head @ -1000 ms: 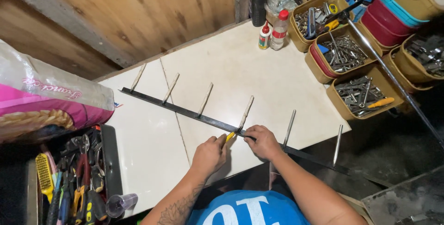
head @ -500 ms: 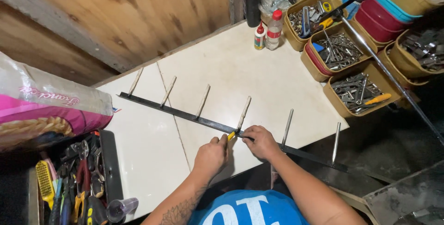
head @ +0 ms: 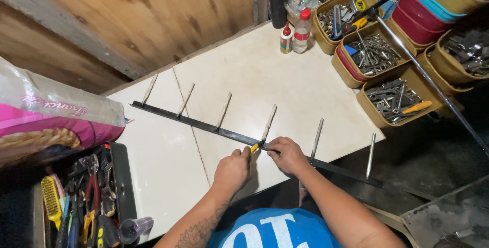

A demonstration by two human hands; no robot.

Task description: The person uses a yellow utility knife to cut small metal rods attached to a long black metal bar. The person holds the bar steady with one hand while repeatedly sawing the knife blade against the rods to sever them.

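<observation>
A long black metal bar (head: pixel 204 125) with several upright pegs lies diagonally across a white tabletop (head: pixel 285 80). My left hand (head: pixel 233 167) grips a small yellow-handled tool (head: pixel 253 148) whose tip meets the bar at the base of the middle peg (head: pixel 268 121). Just to the right of that peg, my right hand (head: pixel 287 154) pinches the bar. The tool's handle is mostly hidden inside my fist.
A pink and white sack (head: pixel 48 120) lies at the left above a tray of hand tools (head: pixel 76 202). Tan bins of metal hardware (head: pixel 389 98) stand at the right, with two small bottles (head: pixel 295 33) behind. A long metal rod (head: pixel 433 82) slants past the bins.
The view has shifted slightly. Both hands stay at the middle peg of the bar, with no clear movement of the tool or bar.
</observation>
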